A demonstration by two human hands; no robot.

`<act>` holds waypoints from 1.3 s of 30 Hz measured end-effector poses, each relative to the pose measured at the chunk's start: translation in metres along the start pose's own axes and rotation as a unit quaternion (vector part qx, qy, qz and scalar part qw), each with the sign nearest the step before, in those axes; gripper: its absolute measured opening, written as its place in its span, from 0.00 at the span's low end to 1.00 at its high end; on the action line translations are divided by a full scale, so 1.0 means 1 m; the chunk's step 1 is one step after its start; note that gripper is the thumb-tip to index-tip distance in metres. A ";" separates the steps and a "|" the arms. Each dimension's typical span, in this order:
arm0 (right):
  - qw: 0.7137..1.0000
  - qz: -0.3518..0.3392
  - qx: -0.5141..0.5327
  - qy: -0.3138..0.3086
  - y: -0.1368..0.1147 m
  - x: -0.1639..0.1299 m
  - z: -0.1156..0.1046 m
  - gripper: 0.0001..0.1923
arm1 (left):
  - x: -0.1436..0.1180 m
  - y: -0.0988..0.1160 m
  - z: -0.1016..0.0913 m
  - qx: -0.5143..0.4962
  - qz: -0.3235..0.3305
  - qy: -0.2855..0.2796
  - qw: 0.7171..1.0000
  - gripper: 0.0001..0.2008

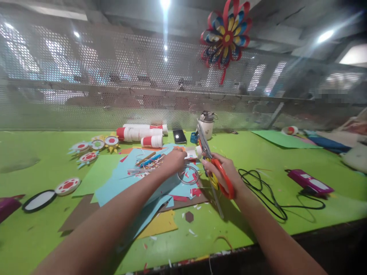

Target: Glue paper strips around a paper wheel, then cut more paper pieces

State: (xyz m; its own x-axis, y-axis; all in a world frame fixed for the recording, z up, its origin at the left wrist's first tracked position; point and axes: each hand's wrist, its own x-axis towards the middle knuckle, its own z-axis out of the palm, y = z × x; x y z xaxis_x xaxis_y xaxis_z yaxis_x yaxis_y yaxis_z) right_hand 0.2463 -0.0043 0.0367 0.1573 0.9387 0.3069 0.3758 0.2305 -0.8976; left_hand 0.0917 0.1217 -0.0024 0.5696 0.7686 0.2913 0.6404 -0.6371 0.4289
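Observation:
My right hand [225, 172] grips orange-handled scissors [220, 179], blades pointing up and away. My left hand [173, 160] reaches forward and pinches a small white paper piece [191, 153] just left of the blades. Under both hands lie blue paper sheets [126, 183], red scraps and a thin ring [188, 176]. Pencils [149, 159] rest on the blue paper beside my left hand.
White and red rolls [143, 134], a phone [179, 136] and a white bottle [207, 124] stand at the back of the green table [258, 152]. Paper rosettes [94, 147] lie at left; a black cable [266, 191] and a purple device [309, 182] at right. A paper flower [226, 36] hangs on the mesh.

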 end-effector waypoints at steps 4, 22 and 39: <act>1.000 -0.012 -0.014 -0.005 -0.006 -0.003 0.000 0.22 | 0.005 -0.005 0.003 -0.079 -0.040 0.002 0.996 0.16; 0.955 -0.073 -0.109 -0.264 -0.025 -0.034 0.022 0.15 | -0.098 0.001 -0.093 -0.611 -0.197 0.290 0.710 0.10; 0.942 0.021 -0.004 -0.335 -0.018 -0.037 0.026 0.18 | -0.110 0.017 -0.091 -0.651 -0.217 0.277 0.672 0.09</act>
State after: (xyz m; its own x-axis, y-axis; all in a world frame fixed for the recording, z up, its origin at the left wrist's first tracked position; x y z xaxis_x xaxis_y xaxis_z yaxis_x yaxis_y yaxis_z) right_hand 0.2101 -0.0368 0.0338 -0.4378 0.8991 -0.0005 0.3901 0.1895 -0.9011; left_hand -0.0069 0.0318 0.0503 -0.0349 0.9993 0.0153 -0.5153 -0.0311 0.8564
